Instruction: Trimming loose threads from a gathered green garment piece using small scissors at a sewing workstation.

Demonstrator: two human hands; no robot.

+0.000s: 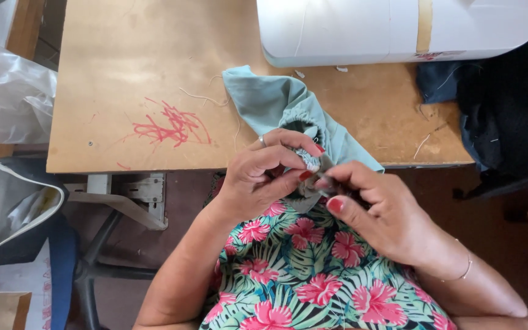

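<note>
The left hand [258, 177] pinches the gathered edge of a pale teal garment [282, 107] between thumb and fingers, just off the near edge of the counter [123, 73]. The right hand [377, 214] is closed around a small dark tool [331, 190], its tip touching the fabric right beside the left thumb; what kind of tool it is cannot be told. The garment's long axis runs from the hands up and to the left, its far end lying flat on the counter and pointing toward the white sewing machine [362, 27]. Red scribbles [169, 125] mark the counter to the left. Dark cloth [508, 104] lies at the right.
</note>
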